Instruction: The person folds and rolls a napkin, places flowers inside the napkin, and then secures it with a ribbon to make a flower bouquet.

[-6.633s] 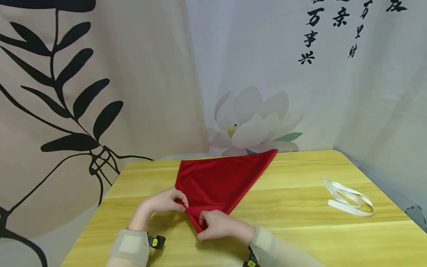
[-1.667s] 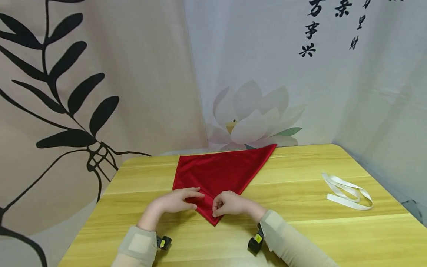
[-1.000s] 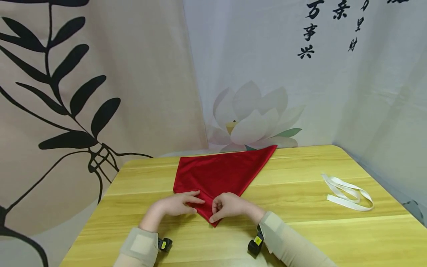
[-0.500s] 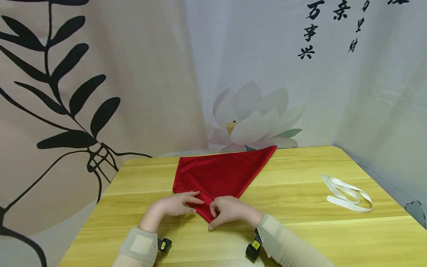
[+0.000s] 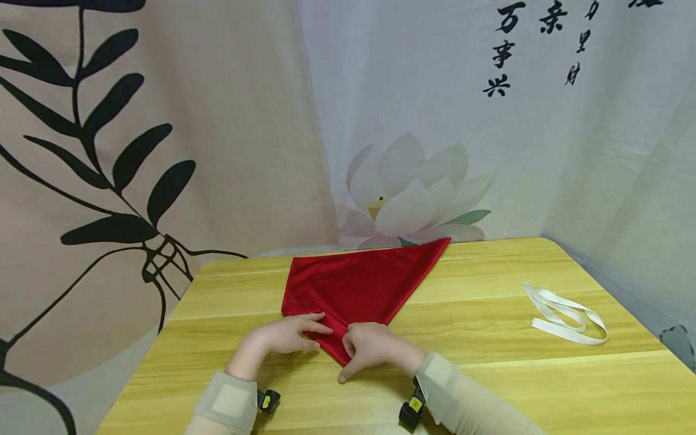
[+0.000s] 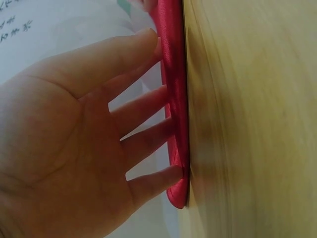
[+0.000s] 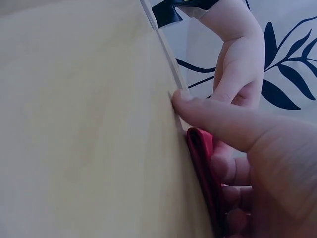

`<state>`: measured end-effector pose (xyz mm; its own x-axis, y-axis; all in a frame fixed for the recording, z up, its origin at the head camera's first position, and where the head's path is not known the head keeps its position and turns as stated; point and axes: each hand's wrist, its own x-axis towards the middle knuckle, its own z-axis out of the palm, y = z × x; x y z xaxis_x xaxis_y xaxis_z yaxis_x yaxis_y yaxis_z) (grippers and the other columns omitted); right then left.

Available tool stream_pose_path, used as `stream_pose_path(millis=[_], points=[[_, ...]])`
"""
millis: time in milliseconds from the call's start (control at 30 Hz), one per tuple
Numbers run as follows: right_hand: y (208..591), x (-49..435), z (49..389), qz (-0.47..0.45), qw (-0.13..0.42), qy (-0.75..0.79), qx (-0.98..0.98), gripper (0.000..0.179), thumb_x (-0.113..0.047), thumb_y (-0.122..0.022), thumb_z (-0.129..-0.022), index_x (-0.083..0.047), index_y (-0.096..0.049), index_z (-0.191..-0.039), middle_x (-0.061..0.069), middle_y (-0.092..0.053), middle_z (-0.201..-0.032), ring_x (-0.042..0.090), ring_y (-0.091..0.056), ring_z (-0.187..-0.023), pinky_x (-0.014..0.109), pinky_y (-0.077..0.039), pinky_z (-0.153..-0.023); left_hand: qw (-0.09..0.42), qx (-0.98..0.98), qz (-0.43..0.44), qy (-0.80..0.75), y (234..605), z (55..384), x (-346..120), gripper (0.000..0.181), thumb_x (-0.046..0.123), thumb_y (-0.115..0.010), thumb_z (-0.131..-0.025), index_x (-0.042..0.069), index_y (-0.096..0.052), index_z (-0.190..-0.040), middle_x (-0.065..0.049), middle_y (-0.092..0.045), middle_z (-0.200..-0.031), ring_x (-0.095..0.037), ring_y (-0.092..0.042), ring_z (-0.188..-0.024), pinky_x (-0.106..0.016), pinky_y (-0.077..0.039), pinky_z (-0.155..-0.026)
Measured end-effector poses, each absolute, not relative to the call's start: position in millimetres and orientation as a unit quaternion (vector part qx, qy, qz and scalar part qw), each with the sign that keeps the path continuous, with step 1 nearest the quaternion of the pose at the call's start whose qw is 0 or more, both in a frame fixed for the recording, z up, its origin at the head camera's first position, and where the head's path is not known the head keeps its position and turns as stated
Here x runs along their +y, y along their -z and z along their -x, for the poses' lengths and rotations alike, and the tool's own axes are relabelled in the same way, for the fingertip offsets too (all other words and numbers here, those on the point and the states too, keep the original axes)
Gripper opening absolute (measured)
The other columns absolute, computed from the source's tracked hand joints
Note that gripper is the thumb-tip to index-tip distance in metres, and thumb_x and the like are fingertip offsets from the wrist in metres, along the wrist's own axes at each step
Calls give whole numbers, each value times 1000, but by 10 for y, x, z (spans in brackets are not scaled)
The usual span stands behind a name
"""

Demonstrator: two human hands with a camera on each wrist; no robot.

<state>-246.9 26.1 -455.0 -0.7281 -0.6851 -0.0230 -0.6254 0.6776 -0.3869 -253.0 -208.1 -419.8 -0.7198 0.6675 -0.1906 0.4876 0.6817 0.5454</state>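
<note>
A red satiny cloth lies folded on the table, one corner pointing toward me and another reaching the back edge. On its near left edge my left hand rests with fingers spread and fairly straight; in the left wrist view those fingertips touch the folded red edge. My right hand is over the near corner, hiding part of it. Its bent fingers press the cloth, and its thumb stretches past the corner to the tabletop. Layered folds show at the edge in the right wrist view.
A loosely looped white ribbon lies on the right of the wooden table. Behind the table hangs a printed curtain. Black wrist cameras are strapped at both cuffs.
Earlier, both hands gripped the cloth's near edge; my left fingers have since straightened onto it. Over the last second my right hand slid slightly nearer me, its thumb moving off the corner.
</note>
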Motion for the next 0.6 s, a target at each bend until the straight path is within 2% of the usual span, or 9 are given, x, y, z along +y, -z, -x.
stream_pose_path(millis=[200, 400, 600], points=[[4568, 252, 2462, 359, 80, 186, 911, 41, -43, -82, -64, -22, -48, -52, -13, -45, -64, 3, -42, -55, 21, -34, -48, 194, 896, -317, -242, 4181, 2506, -2074, 39, 17, -65, -92, 10, -62, -130, -21, -34, -151, -41, -29, -138, -58, -31, -104], [4580, 251, 2474, 366, 77, 188, 908, 31, -31, -74, -67, -23, -48, -51, -13, -45, -63, 2, -41, -57, 20, -32, -49, 194, 894, -319, -247, 4206, 2506, -2090, 39, 17, -65, -92, 10, -62, -130, -21, -34, -151, -40, -29, -138, -58, -31, -104], [4560, 263, 2526, 375, 91, 220, 896, 34, -22, -69, -74, -21, -44, -51, -12, -35, -52, 3, -34, -55, 21, -25, -50, 187, 894, -325, -245, 4201, 2542, -2092, 42, 17, -64, -93, 7, -59, -133, -22, -35, -150, -40, -30, -138, -58, -31, -104]])
